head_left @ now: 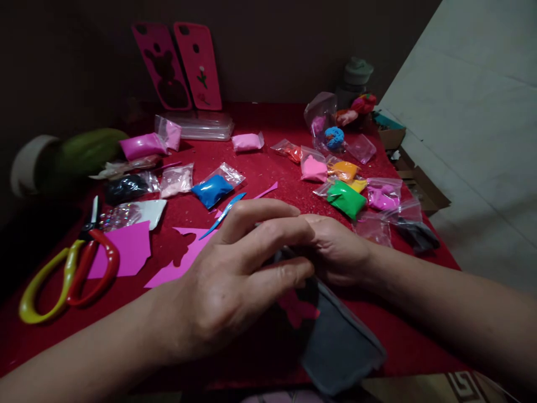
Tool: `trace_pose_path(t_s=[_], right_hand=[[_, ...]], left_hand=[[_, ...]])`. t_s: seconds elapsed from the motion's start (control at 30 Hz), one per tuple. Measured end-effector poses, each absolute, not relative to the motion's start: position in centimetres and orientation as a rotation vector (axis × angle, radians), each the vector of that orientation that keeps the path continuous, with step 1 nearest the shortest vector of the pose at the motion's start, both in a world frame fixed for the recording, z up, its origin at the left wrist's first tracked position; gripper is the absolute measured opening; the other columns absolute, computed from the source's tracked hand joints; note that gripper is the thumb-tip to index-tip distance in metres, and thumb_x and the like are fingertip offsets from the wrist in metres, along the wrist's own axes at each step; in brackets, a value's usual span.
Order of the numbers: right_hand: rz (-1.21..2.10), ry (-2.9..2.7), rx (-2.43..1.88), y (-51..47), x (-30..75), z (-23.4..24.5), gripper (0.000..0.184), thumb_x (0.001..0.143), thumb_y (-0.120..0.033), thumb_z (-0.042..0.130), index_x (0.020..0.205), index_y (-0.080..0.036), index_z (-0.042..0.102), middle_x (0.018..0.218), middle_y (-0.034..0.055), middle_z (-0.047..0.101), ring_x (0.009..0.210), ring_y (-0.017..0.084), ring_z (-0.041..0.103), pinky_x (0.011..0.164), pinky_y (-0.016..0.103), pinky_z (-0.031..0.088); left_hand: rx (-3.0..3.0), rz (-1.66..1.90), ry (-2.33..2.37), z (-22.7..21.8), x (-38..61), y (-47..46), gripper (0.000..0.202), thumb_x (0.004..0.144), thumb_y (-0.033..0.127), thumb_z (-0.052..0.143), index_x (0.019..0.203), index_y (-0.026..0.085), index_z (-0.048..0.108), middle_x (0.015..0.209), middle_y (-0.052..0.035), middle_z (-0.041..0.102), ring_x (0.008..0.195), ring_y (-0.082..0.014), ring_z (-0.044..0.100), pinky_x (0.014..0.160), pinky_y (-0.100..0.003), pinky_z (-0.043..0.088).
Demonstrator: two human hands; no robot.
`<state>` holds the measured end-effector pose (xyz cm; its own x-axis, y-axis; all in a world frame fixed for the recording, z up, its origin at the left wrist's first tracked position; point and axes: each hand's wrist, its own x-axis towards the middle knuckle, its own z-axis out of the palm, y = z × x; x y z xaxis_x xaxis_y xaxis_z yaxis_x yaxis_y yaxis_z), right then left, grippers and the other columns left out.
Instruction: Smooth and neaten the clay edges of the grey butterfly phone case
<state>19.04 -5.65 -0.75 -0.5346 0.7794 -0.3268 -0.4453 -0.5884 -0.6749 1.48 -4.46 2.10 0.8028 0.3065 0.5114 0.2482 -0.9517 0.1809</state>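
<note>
A flat dark grey piece (342, 338) with a lighter rim slants down beneath my hands. On its dark face lies a small pink cut-out shape (298, 308), partly in shadow. My left hand (239, 274) arches over the upper end, thumb and forefinger close together; what they pinch, if anything, is hidden. Behind those fingertips my right hand (338, 249) is curled at the piece's upper edge and appears to hold it, its fingers mostly covered. Just beyond my left knuckles rests a blue modelling tool (222, 215). Pink paper (184, 263) with a cut-out hole lies beside my left wrist.
Red-and-yellow scissors (86, 252) lie at left near another pink sheet (126, 249). Packets of coloured clay, including blue (213, 190) and green (346, 198), spread across the red cloth (260, 168). Two decorated phone cases (197, 64) lean on the wall; a bottle (356, 78) stands behind.
</note>
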Motion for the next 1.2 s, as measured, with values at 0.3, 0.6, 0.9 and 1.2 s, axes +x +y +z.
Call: trace_pose_path(t_s=[0.3,0.6,0.9,1.2], right_hand=[[2.179,-0.691,-0.773,-6.0,19.0,-0.6,0.015,0.071,-0.006,0.053,0.072,-0.014,0.065,0.063,-0.001,0.056,0.052,0.007,0.051,0.048,0.018,0.037],[2.176,-0.656,-0.673,-5.9,19.0,-0.8,0.015,0.066,-0.008,0.054,0.07,-0.013,0.067,0.06,-0.0011,0.058,0.05,0.007,0.052,0.046,0.017,0.036],[2.197,-0.711,-0.667,-6.0,19.3,-0.9,0.014,0.07,-0.007,0.058,0.072,-0.015,0.069,0.065,-0.0019,0.063,0.054,0.007,0.056,0.045,0.015,0.039],[2.213,-0.651,-0.801,-6.0,18.7,-0.2,0.017,0.064,-0.006,0.05,0.07,-0.013,0.065,0.064,0.0,0.059,0.054,0.008,0.054,0.047,0.017,0.037]], left_hand=[[2.724,0.842,0.495,2.7,2.0,-5.0,0.022,0.094,0.015,0.047,0.104,0.023,0.065,0.118,-0.0041,0.063,0.118,-0.0176,0.053,0.096,-0.026,0.051],[2.553,0.873,0.552,3.5,2.3,-5.2,0.024,0.09,0.01,0.047,0.105,0.018,0.064,0.116,-0.0063,0.066,0.11,-0.0149,0.061,0.094,-0.017,0.052],[2.655,0.819,0.515,3.0,2.3,-5.2,0.02,0.093,0.014,0.048,0.103,0.024,0.063,0.12,-0.0015,0.063,0.114,-0.0162,0.058,0.093,-0.022,0.054],[2.894,0.806,0.369,2.5,1.9,-4.9,0.019,0.092,0.015,0.049,0.1,0.019,0.066,0.122,-0.0047,0.062,0.121,-0.0222,0.048,0.1,-0.032,0.046]])
